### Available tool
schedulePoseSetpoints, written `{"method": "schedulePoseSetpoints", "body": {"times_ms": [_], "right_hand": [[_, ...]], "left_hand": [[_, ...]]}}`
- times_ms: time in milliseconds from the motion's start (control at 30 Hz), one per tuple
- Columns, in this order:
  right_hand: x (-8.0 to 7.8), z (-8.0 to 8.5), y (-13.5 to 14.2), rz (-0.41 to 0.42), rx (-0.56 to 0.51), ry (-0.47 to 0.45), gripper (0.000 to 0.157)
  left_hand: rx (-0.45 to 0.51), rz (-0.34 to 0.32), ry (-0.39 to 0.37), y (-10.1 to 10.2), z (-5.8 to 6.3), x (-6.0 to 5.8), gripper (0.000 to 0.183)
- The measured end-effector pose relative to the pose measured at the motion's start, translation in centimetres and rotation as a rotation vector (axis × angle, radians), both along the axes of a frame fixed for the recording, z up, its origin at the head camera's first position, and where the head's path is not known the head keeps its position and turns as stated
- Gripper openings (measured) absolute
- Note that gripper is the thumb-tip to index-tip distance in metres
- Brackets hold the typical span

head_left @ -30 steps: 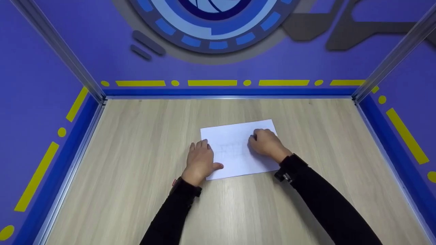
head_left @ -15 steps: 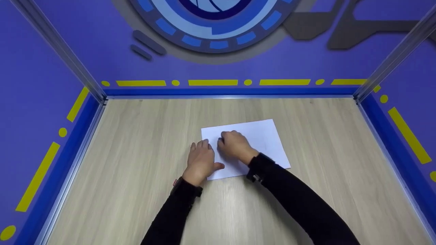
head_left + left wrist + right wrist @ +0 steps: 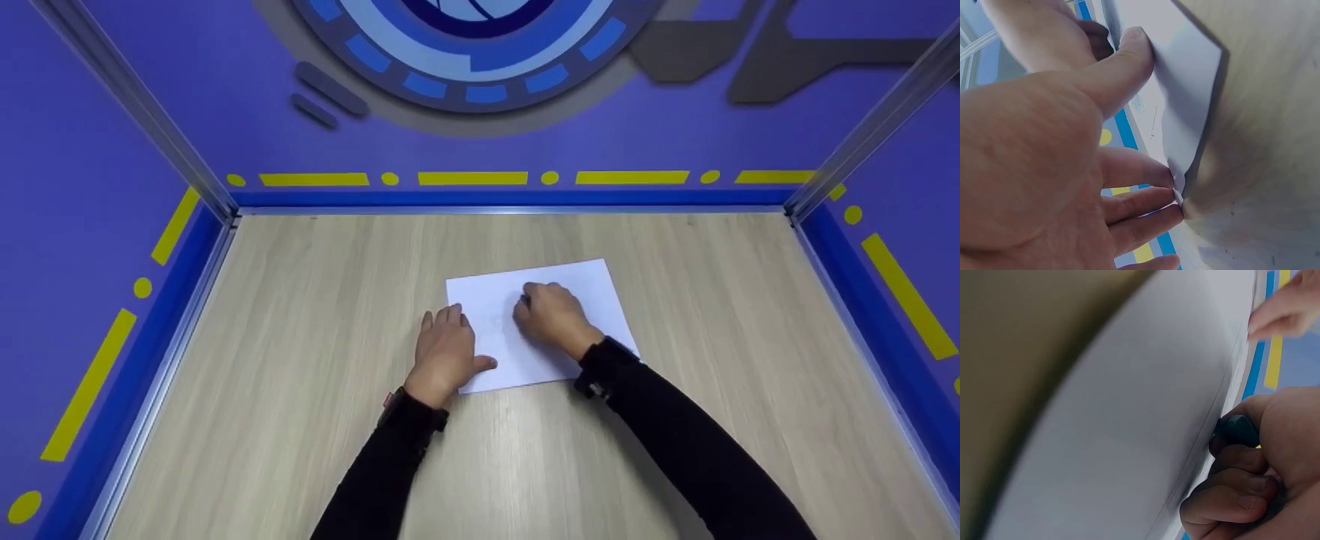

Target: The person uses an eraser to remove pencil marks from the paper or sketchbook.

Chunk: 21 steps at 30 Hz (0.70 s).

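Observation:
A white sheet of paper (image 3: pixel 585 281) lies slightly skewed on the wooden table, with faint grey marks near its middle. My left hand (image 3: pixel 444 351) rests flat over the sheet's left edge, fingers straight and thumb spread onto the paper. In the left wrist view, the fingertips (image 3: pixel 1165 179) meet the paper's edge, which buckles a little there. My right hand (image 3: pixel 556 319) is curled over the sheet's centre right. It grips a small dark teal object (image 3: pixel 1241 430) close against the paper; most of it is hidden by the fingers, and I cannot tell its kind. Thin lines show on the paper beside it.
The pale wooden table (image 3: pixel 315 315) extends around the sheet. Purple-blue panels with yellow dashes enclose it: a back wall (image 3: pixel 480 150), a left wall (image 3: pixel 75 225) and a right wall (image 3: pixel 900 225), joined by metal rails.
My right hand has swept left across the paper, close to my left hand, then partway back right, gripping throughout. The left hand has stayed in place on the sheet.

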State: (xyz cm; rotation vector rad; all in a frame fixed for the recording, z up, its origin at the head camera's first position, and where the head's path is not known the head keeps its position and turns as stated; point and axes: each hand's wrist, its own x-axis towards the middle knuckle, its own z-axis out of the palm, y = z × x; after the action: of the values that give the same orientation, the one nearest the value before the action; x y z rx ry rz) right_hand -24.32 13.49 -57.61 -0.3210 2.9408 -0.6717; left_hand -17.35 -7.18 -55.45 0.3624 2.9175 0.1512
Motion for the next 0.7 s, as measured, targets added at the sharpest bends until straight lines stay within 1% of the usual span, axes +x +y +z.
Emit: {"method": "schedulePoseSetpoints", "body": {"times_ms": [167, 267, 400, 533, 700], "right_hand": [[-0.1, -0.1, 4.2, -0.039, -0.035, 0.053, 0.024], [-0.3, -0.1, 6.8, -0.062, -0.043, 0.049, 0.025], [-0.4, -0.1, 9.6, -0.097, -0.034, 0.011, 0.024], [-0.3, 0.0, 11.2, -0.134, -0.019, -0.027, 0.021], [-0.1, 0.0, 11.7, -0.15, -0.011, -0.052, 0.021]], "left_hand": [[0.018, 0.018, -0.015, 0.1, -0.1, -0.2, 0.102], [0.023, 0.022, -0.017, 0.1, -0.2, -0.3, 0.102], [0.019, 0.021, -0.008, 0.2, -0.1, -0.2, 0.102], [0.023, 0.021, -0.005, 0.2, -0.1, 0.0, 0.101], [0.032, 0.02, -0.006, 0.2, -0.2, 0.0, 0.1]]}}
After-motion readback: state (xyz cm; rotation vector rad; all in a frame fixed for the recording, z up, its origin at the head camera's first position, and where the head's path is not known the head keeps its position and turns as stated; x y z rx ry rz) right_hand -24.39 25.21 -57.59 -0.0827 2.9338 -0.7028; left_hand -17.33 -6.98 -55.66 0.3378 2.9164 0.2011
